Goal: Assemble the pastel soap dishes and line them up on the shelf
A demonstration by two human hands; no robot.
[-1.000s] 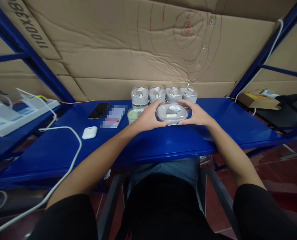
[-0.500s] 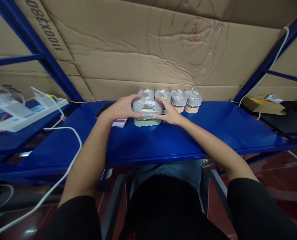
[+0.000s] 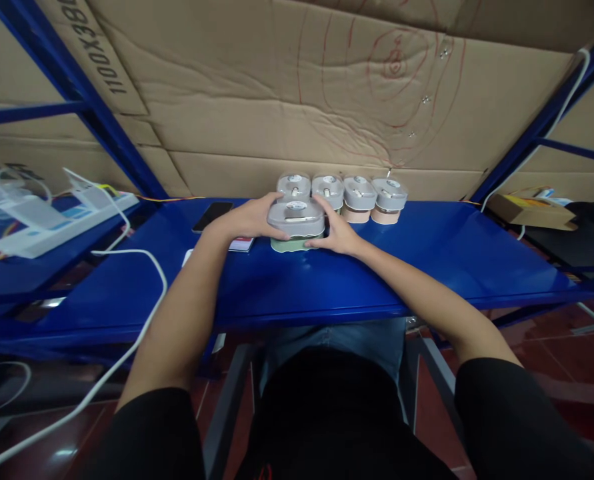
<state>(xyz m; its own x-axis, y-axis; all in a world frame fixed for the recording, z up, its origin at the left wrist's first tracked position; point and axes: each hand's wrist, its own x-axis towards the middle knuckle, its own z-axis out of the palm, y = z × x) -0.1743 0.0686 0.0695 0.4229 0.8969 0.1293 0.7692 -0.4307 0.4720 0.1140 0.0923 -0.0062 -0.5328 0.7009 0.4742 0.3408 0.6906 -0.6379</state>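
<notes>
A lunch box with a grey see-through lid (image 3: 295,215) and a green base (image 3: 297,244) is on the blue table in front of me. My left hand (image 3: 257,217) grips its left end, with the thumb along the front and the fingers behind. At the right end is my right hand (image 3: 339,230), its thumb low at the green base and its fingers by the lid's back corner. Behind stands a row of several similar boxes, among them a grey-lidded box (image 3: 359,193) and another (image 3: 389,193), both with pinkish bases.
To the left a dark phone (image 3: 211,217) and a red-and-white card (image 3: 241,245) lie on the blue table (image 3: 297,293). Farther left are a white power strip (image 3: 77,227) and a loose white cable (image 3: 151,313). A cardboard panel (image 3: 227,100) closes off the back.
The lunch box's lid sits a little lower and more level over the green base. My right thumb has slid down from the lid's front toward the base. The view has shifted slightly.
</notes>
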